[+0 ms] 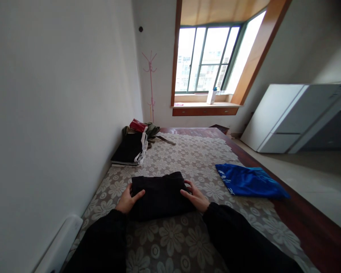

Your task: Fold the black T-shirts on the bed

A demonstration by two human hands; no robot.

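We rest both hands on a folded black garment [161, 195] that lies flat on the floral cover [187, 159] of the bed, directly ahead of us at 12 o'clock. Our left hand [127, 200] grips the garment's left edge: the thumb lies on top of the cloth and the remaining fingers curl down along the side, so the hand is narrowly closed on the fabric. Our right hand [195, 197] lies on the right edge with fingers spread and flat, pressing the cloth rather than pinching it. Both sleeves are dark. At 2 o'clock from the garment, near it but apart, a blue bag [250, 181] lies flat at the cover's right margin. At 11 o'clock, farther up the bed against the wall, we see a stack of folded clothes [130, 148], dark on top, with a red item [138, 125] and an olive piece behind it. A window [207, 58] stands at 12 o'clock beyond the bed, and a white cabinet [290, 115] at 2 o'clock.
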